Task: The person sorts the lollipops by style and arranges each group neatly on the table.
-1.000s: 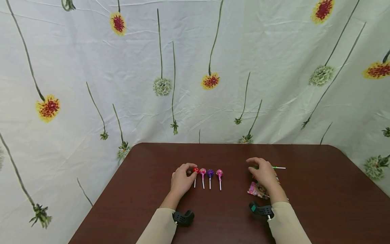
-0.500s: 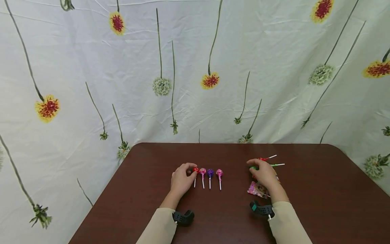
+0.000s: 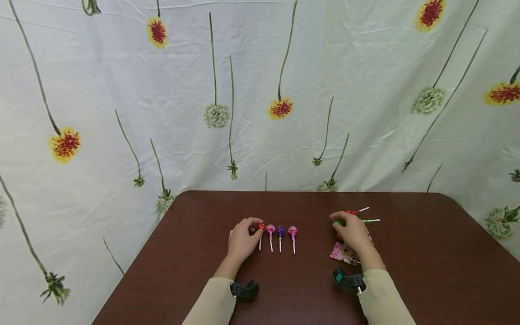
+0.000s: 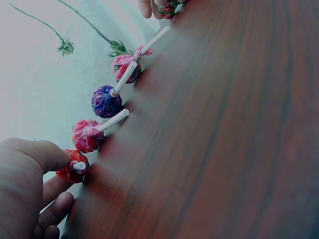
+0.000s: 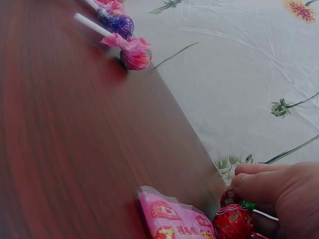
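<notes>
In the head view my left hand pinches the red lollipop at the left end of a row. Beside it lie a pink-and-red lollipop, a purple lollipop and a pink lollipop, sticks toward me. My right hand has thumb and index finger around a green lollipop, mostly covered by the hand. Past those fingers lies another red lollipop, its stick pointing right. A strawberry-print red lollipop and a pink candy packet sit close under the hand.
The dark brown table ends at a white flower-print cloth hanging behind it. A black band is on the left wrist and another black band on the right.
A red lollipop, hidden one second ago, now shows beyond my right hand. The green lollipop's stick has shifted slightly away from me. The left hand stays put.
</notes>
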Tool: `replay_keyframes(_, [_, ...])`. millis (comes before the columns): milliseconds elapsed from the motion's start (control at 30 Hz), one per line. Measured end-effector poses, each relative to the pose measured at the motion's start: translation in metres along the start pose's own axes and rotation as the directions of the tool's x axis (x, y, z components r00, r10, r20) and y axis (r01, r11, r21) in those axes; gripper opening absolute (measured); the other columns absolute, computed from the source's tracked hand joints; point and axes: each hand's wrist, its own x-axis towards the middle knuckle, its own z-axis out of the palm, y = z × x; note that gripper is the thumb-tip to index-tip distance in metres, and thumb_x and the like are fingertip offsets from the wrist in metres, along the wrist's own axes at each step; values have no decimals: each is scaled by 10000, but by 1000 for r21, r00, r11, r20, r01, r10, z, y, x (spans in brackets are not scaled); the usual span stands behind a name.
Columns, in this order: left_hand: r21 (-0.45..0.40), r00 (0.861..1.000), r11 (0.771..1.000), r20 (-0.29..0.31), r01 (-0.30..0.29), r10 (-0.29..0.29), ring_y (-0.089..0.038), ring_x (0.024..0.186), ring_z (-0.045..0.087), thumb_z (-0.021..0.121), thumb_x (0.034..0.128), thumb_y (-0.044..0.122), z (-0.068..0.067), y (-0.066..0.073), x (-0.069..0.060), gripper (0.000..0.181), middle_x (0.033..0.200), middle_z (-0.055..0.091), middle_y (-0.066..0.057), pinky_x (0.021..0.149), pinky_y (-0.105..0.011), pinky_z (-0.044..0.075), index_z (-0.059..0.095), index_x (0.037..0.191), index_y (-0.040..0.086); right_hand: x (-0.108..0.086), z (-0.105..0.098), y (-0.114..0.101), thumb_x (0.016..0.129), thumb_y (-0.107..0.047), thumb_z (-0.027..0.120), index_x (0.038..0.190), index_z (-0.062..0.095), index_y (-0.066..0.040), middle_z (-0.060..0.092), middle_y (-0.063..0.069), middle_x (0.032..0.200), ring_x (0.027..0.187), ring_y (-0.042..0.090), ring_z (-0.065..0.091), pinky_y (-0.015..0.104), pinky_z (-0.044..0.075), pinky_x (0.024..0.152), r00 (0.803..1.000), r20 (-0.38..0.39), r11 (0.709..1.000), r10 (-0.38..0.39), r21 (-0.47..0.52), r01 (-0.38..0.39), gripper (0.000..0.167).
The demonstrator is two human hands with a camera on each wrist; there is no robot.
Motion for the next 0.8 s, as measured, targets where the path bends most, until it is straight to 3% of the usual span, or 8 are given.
replay_keyframes(233, [4, 1000, 1000, 3, 4, -4, -208, 974, 629, 706, 913, 222, 0, 1, 0, 194, 1052, 694, -5, 976, -511, 380, 726, 1106, 222, -1, 0, -4, 982, -131, 614, 1221, 677, -81, 645, 192, 1294, 1234, 417, 566, 585, 468, 974, 998, -36, 998, -50, 38, 51, 252])
replay_keyframes(567, [3, 1000, 1000, 3, 6, -6, -203, 966, 630, 708, 911, 220, 0, 1, -1, 199, 1047, 693, -2, 972, -509, 381, 727, 1109, 215, -1, 2, -16, 967, -196, 653, 1095, 739, -126, 668, 132, 1196, 1092, 348, 626, 541, 500, 912, 987, -115, 993, -112, 10, 114, 170])
replay_keyframes(800, [5, 1000, 1000, 4, 7, -7, -201, 966, 632, 710, 911, 222, 0, 1, -1, 201, 1057, 694, -4, 971, -504, 384, 725, 1112, 218, -1, 4, -26, 968, -223, 652, 1097, 730, -143, 677, 102, 1165, 1088, 329, 633, 519, 507, 908, 988, -100, 992, -114, 34, 118, 171])
